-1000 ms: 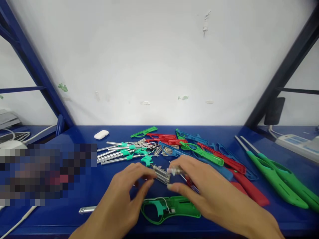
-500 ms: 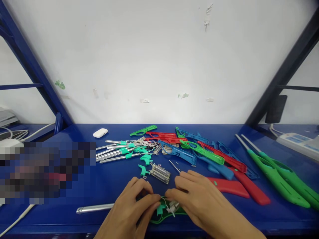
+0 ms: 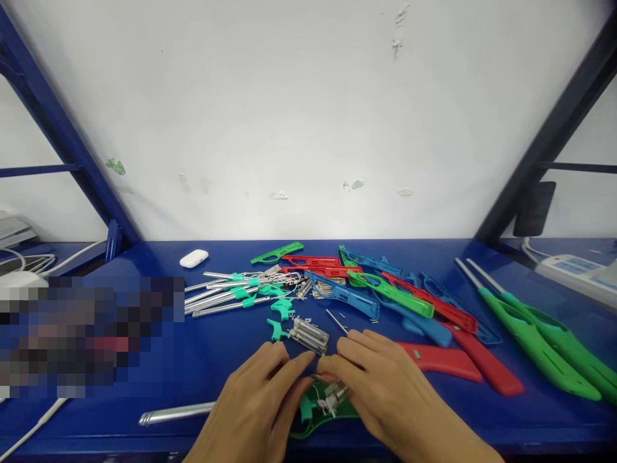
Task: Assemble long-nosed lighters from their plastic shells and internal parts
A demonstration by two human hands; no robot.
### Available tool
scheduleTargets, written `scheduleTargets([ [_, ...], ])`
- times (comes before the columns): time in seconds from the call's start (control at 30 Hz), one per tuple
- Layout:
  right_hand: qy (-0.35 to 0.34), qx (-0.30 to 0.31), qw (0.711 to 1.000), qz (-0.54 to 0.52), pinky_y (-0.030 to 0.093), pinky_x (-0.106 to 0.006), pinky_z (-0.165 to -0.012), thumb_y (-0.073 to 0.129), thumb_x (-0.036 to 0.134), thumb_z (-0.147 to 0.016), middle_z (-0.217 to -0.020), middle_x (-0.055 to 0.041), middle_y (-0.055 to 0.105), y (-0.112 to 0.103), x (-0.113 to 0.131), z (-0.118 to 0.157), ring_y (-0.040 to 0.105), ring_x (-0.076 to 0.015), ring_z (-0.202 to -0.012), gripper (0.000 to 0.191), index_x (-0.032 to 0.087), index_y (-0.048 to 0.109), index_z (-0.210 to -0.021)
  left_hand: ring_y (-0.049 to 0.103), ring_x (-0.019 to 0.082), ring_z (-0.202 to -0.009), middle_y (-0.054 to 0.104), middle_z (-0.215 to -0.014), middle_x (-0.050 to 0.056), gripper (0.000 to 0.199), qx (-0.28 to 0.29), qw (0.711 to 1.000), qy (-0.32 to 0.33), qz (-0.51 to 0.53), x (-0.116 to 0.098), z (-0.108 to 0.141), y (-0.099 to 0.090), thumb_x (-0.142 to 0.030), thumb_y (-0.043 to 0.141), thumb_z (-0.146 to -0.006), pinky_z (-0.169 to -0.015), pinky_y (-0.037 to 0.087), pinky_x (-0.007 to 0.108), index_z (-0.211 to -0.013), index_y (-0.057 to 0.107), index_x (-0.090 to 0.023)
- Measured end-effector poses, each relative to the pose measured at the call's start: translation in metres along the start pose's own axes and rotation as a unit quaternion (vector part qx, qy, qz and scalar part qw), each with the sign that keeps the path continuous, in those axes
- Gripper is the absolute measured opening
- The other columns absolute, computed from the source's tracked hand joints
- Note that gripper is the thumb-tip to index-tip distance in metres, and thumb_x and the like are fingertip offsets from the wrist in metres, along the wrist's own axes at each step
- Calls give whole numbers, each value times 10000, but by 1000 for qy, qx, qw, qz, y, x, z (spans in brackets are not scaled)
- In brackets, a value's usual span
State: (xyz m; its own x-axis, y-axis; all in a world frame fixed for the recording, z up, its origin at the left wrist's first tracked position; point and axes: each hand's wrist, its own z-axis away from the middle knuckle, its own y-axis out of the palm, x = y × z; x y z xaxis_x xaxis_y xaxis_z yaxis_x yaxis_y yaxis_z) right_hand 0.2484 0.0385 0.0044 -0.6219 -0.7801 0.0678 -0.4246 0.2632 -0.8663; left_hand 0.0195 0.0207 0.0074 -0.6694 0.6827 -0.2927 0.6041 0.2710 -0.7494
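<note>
Watching from far off, I see the green half shell (image 3: 348, 411) by the near edge of the table (image 3: 231, 366). As far as I can see, my right hand (image 3: 380, 386) holds a clear tank (image 3: 336, 391) at that shell. My left hand (image 3: 263, 392) bends over the shell's left part, thumb and fingers close; I cannot tell if they grip. A teal trigger (image 3: 305, 408) sits inside, and a silver tube (image 3: 176, 413) shows to the shell's left. I think this one is partway: bits are in, but no other half covers it. Just past the shell lie spare tanks (image 3: 309, 336); what they hold, I cannot tell. Well right of it, two green lighters (image 3: 549, 357) look whole. Farther back wait loose silver tubes (image 3: 226, 299) and a blue half shell (image 3: 342, 296), unused.
</note>
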Motion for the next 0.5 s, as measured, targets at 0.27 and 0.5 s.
scheduleTargets([
  [0.27, 138, 38, 988, -50, 549, -544, -1072, 536, 449, -1075, -1386, -45, 683, -17, 6, 13, 650, -286, -1317, 388, 348, 439, -1436, 698, 163, -836, 711, -969, 16, 199, -2, 1000, -13, 2, -4, -6, 2, -133, 524, -1017, -738, 592, 263, -1049, 682, -249],
  [0.5, 147, 68, 979, -123, 442, -628, -1127, 485, 253, -1099, -1187, 6, 669, -10, 1, 9, 674, -236, -1150, 170, 336, 483, -1247, 683, 149, -806, 742, -921, -19, 225, -19, 999, 28, 0, -1, -3, 4, -89, 557, -1005, -790, 569, 266, -1112, 668, -253],
])
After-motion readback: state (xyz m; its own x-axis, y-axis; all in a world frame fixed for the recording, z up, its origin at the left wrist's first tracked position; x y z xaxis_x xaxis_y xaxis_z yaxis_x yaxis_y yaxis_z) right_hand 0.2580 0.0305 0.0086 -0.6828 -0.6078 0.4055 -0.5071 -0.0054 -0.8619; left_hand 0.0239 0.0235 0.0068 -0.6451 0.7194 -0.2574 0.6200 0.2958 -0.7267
